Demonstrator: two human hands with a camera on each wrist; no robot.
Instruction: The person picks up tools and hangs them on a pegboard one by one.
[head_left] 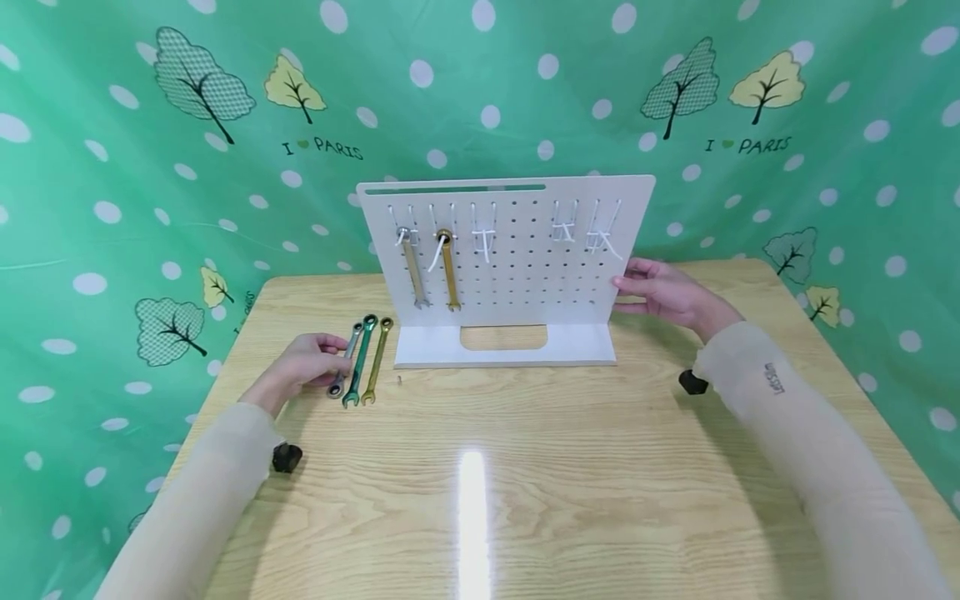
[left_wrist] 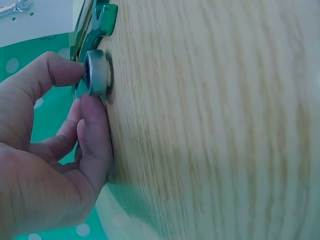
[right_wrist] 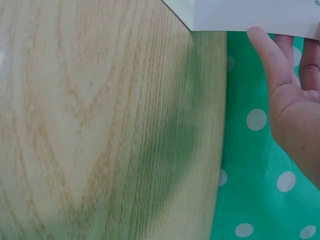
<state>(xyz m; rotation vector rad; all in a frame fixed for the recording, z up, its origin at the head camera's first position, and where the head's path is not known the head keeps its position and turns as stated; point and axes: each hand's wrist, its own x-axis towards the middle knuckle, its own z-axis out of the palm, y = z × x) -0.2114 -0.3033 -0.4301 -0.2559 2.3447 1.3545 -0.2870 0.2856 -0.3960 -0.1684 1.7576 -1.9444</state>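
Observation:
My left hand [head_left: 309, 363] pinches a silver ratcheting wrench [head_left: 335, 388] lying on the table; in the left wrist view, thumb and fingers meet at its ring end [left_wrist: 97, 73]. Just right of it lie a green wrench [head_left: 361, 363] and a gold wrench [head_left: 377, 362], roughly parallel. At the right edge of a white pegboard [head_left: 555, 292], my right hand [head_left: 663, 293] grips the panel, thumb in front and fingers behind. On the board's left hooks hang a silver wrench [head_left: 414, 271] and a gold wrench [head_left: 450, 271].
White wire hooks [head_left: 483, 233] without wrenches are fixed at the board's middle and right. The board's base [head_left: 427, 346] rests on the wooden table [head_left: 585, 467]. A tiny grey piece [head_left: 400, 380] lies before it. A green dotted cloth [head_left: 480, 83] hangs behind.

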